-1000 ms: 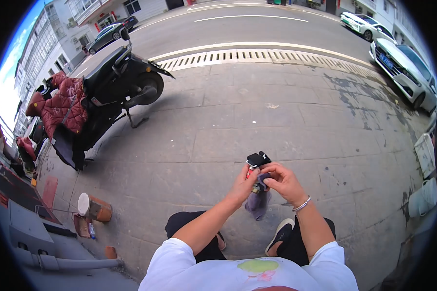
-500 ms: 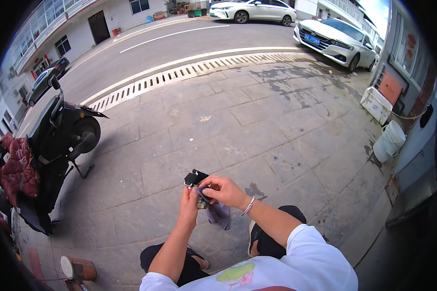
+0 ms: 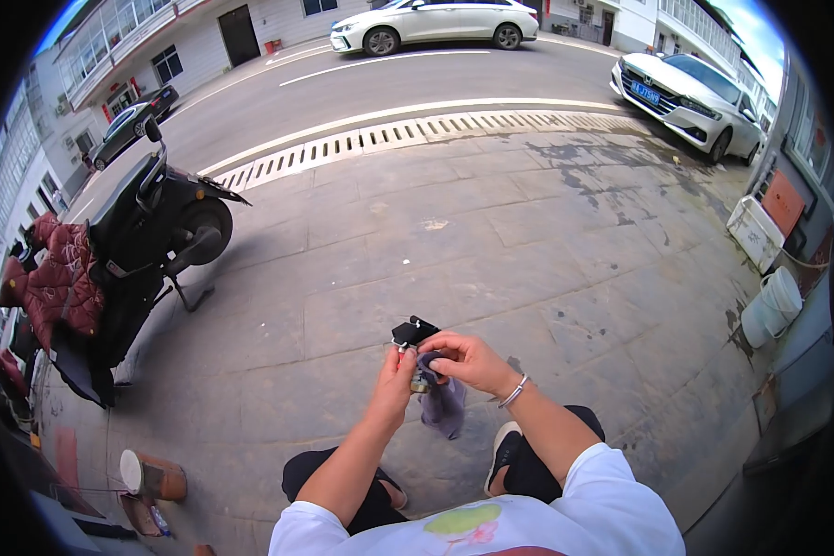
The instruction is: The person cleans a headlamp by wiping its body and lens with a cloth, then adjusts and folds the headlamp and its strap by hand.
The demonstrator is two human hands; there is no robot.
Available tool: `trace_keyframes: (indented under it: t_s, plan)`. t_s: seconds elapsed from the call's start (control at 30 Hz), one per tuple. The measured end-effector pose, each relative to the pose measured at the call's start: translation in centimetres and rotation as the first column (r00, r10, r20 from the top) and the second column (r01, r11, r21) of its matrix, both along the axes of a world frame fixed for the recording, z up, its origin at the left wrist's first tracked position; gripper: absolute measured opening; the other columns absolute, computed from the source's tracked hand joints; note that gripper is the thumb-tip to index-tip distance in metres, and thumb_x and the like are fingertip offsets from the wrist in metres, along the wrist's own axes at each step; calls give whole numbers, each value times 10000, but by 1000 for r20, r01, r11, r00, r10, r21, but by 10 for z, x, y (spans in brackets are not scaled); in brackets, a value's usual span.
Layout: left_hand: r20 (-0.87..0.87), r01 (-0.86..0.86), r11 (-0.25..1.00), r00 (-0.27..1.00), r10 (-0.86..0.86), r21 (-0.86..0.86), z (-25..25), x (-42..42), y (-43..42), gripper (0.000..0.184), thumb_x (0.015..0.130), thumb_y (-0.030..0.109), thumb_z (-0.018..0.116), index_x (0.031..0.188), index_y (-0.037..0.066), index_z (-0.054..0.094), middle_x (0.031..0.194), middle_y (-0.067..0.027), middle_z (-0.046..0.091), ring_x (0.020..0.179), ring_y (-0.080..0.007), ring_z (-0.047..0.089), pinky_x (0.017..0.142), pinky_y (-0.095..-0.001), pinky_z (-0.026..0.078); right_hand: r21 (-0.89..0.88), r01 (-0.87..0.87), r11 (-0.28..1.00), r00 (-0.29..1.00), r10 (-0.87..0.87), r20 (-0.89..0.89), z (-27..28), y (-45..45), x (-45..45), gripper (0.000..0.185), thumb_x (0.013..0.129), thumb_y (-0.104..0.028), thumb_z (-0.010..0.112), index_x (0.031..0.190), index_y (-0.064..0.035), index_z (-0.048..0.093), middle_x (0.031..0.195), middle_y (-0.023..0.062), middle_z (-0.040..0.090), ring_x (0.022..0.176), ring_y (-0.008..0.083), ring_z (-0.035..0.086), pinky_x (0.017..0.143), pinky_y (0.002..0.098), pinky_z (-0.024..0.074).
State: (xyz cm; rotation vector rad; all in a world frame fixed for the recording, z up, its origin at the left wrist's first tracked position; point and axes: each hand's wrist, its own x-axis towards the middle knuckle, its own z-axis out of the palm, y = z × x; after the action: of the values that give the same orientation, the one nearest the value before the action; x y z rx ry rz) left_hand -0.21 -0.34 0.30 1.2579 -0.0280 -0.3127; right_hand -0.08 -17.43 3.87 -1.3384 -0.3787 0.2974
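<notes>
Between my two hands is a small fitting with a black, blocky top (image 3: 410, 332) and a dull metal lower end (image 3: 420, 383); its exact kind is unclear. My left hand (image 3: 397, 375) is closed around its side, thumb upward. With fingers pinched, my right hand (image 3: 471, 361) presses a grey-purple cloth (image 3: 444, 410) against the fitting, and the cloth's loose end hangs below. A bracelet (image 3: 514, 391) circles my right wrist. The fingers partly cover the middle of the fitting.
Paving (image 3: 361, 269) spreads around my feet. A parked scooter (image 3: 148, 241) with a maroon quilted cover stands left. To the right are a white bucket (image 3: 771, 308) and a white container (image 3: 756, 232). A paint-stained can (image 3: 156, 475) lies lower left. Cars line the road beyond a drain grate (image 3: 380, 139).
The view has shifted, so hands and fitting appear farther right in the frame. My left hand still grips the fitting, and the right still holds the cloth against it.
</notes>
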Motion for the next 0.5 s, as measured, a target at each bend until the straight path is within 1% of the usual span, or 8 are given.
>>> trace_keyframes:
  t_s: [0.03, 0.13, 0.17, 0.27, 0.3, 0.4, 0.43, 0.5]
  plan:
    - [-16, 12, 1000, 1000, -12, 2, -3, 1, 1, 309, 983, 341, 411, 1202, 125, 434, 1008, 5, 526, 880, -76, 525, 706, -243, 457, -54, 9, 998, 1000, -8, 14, -1, 1, 0, 217, 863, -69, 604, 1073, -14, 601, 1029, 25, 579, 795, 67, 570, 617, 215, 505]
    - [-66, -12, 999, 998, 9, -53, 4, -3, -2, 332, 959, 316, 486, 1203, 91, 468, 1009, 5, 531, 937, -75, 473, 815, -246, 395, -186, 93, 978, 996, -92, 11, 1, 8, -4, 210, 867, -71, 598, 1066, -7, 598, 1010, 27, 588, 808, 64, 571, 616, 210, 505]
    - [-52, -30, 999, 998, 28, -44, 5, -4, -3, 333, 959, 313, 485, 1206, 91, 467, 1005, 5, 530, 930, -72, 471, 815, -246, 395, -141, 108, 984, 993, -113, -30, 6, 9, -7, 209, 871, -81, 593, 1067, -6, 599, 994, 25, 598, 823, 62, 573, 620, 205, 508]
    - [-33, -13, 1000, 999, 14, 18, 11, -5, -1, 339, 959, 309, 484, 1218, 90, 461, 1005, 4, 532, 933, -73, 473, 821, -247, 395, -45, 39, 998, 997, -42, -63, 1, 2, 0, 214, 875, -89, 589, 1073, -11, 598, 1009, 26, 597, 835, 64, 576, 627, 203, 510]
    - [-32, -15, 1000, 999, 15, 4, 13, -5, -2, 347, 958, 312, 484, 1225, 91, 459, 1000, 5, 534, 922, -70, 482, 799, -244, 408, -35, 45, 998, 997, -47, -65, 6, 2, -1, 189, 869, -74, 591, 1045, -7, 604, 965, 13, 602, 798, 51, 574, 620, 205, 513]
    - [-94, -24, 1000, 995, 26, 15, 19, -7, -2, 350, 957, 314, 486, 1225, 91, 459, 987, 8, 537, 897, -65, 490, 766, -238, 419, -62, 37, 997, 999, -38, -21, 5, 3, -2, 191, 864, -73, 599, 1043, -7, 603, 955, 10, 598, 780, 50, 574, 611, 204, 507]
    - [-39, -36, 999, 999, 36, -12, 11, -5, -4, 349, 957, 315, 486, 1224, 92, 460, 975, 10, 543, 870, -62, 498, 739, -234, 426, -98, 74, 992, 997, -72, 24, 3, 6, -3, 189, 858, -77, 610, 1034, -9, 604, 930, 5, 597, 757, 49, 573, 595, 202, 501]
    - [-13, -15, 1000, 1000, 15, 7, 9, -5, -3, 330, 964, 333, 463, 1223, 130, 455, 984, 28, 531, 875, -57, 494, 719, -242, 424, -138, 134, 981, 991, -131, 30, 3, 11, -5, 188, 856, -80, 615, 1031, -12, 605, 912, 4, 595, 744, 49, 572, 591, 202, 502]
